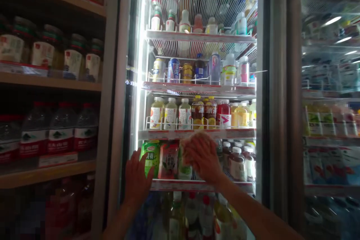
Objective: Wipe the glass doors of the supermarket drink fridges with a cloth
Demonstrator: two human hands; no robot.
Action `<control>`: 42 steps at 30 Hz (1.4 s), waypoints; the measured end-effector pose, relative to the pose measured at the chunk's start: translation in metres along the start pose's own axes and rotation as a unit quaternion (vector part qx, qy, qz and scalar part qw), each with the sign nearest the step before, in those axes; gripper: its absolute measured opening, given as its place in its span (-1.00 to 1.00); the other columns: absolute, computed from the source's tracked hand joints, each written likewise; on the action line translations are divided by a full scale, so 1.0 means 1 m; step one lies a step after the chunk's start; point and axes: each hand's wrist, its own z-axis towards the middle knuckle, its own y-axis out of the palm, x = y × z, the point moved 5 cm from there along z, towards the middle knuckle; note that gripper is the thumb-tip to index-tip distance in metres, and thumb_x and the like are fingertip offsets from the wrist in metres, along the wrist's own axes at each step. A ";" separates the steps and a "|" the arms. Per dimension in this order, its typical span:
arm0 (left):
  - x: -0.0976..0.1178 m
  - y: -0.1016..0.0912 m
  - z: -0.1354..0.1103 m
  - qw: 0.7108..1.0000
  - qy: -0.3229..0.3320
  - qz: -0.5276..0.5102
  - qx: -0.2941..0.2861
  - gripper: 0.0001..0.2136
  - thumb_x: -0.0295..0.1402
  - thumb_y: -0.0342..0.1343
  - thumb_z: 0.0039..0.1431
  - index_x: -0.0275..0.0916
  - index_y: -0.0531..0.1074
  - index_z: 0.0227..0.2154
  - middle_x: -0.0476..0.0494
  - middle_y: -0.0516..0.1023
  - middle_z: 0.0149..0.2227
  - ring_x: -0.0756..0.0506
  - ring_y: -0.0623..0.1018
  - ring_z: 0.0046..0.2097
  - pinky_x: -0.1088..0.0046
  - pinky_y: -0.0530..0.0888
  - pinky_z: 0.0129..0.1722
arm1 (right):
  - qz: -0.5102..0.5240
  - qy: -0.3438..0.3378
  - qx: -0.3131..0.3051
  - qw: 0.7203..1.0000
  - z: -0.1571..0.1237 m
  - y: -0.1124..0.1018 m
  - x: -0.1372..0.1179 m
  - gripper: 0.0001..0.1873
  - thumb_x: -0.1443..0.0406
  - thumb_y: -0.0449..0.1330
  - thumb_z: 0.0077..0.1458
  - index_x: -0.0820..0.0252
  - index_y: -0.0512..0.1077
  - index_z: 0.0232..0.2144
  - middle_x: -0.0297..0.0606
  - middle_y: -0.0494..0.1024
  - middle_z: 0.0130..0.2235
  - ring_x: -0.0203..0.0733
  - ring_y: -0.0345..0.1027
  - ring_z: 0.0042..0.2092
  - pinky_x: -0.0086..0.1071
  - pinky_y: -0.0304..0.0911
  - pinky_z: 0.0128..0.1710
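Lying over a pale cloth point(186, 153), the right hand point(204, 155) reaches to the middle of a lit cooler's glass door point(168, 92). Grip: fingers extended across the cloth; blur hides whether they pinch it or only press it, so I cannot tell. Cloth, location: under the right hand, just below the shelf of tea bottles point(171, 114), in front of the pouch row.

Left hand point(137, 174): fingers spread, holding nothing, near the door's left side, partly in front of a green pouch point(150, 157); contact with the glass — cannot tell.

Between the hands, behind them: one red pouch point(168, 161). To the right of the cloth: dark bottles with pale caps point(237, 163). Higher up: cans point(173, 70) and more bottles. Far left: shelving with red-capped water bottles point(60, 127). Far right: a second glass-fronted cooler point(329, 142).

Step in hand, as judged: cloth work on the door glass. Next move, as judged: calls for a flat palm and even pressure — the left hand clear of the cloth's path.
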 end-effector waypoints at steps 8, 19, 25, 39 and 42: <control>0.059 -0.007 0.018 0.969 -0.001 -0.246 0.000 -0.56 -0.34 -0.16 0.23 -0.22 0.01 0.17 -0.27 0.13 0.21 -0.14 0.14 0.24 0.16 0.23 0.16 | 0.043 -0.072 -0.056 0.995 0.018 0.031 -0.058 -0.45 0.27 0.02 0.12 0.13 0.14 0.18 -0.19 0.15 0.23 -0.05 -0.19 0.29 -0.01 -0.43 0.25; 0.141 0.037 0.049 0.988 0.031 -0.131 0.074 -0.56 -0.32 -0.11 0.19 -0.27 0.12 0.13 -0.31 0.27 0.11 -0.22 0.19 0.19 0.04 0.15 0.16 | -0.093 0.105 0.063 0.988 -0.047 -0.050 0.095 -0.43 0.25 -0.06 0.18 0.07 -0.01 0.24 -0.11 -0.04 0.29 0.09 -0.14 0.28 0.14 -0.26 0.17; 0.027 0.005 0.062 0.977 -0.072 0.034 0.197 -0.55 -0.31 -0.12 0.18 -0.35 0.15 0.12 -0.43 0.28 0.09 -0.27 0.23 0.17 0.01 0.17 0.12 | -0.177 0.153 0.078 0.969 -0.081 -0.057 0.124 -0.40 0.20 -0.10 0.20 0.15 -0.07 0.26 0.03 -0.02 0.28 0.23 -0.07 0.24 0.20 -0.18 0.11; 0.093 0.032 0.095 0.976 0.208 0.036 0.054 -0.54 -0.23 -0.15 0.22 -0.22 0.13 0.16 -0.21 0.29 0.15 -0.15 0.14 0.25 0.09 -0.07 0.24 | -0.164 0.124 0.024 0.978 -0.098 -0.070 0.138 -0.36 0.22 -0.08 0.21 0.03 -0.23 0.28 -0.10 -0.09 0.30 0.09 -0.15 0.28 0.11 -0.17 0.16; 0.043 0.010 0.110 0.986 -0.018 0.091 0.140 -0.50 -0.27 -0.19 0.23 -0.35 0.03 0.20 -0.37 0.22 0.17 -0.26 0.08 0.27 -0.04 0.01 0.18 | -0.151 0.149 0.041 0.976 -0.096 -0.065 0.132 -0.34 0.20 -0.08 0.21 0.03 -0.27 0.28 -0.11 -0.15 0.31 0.11 -0.21 0.29 0.15 -0.21 0.16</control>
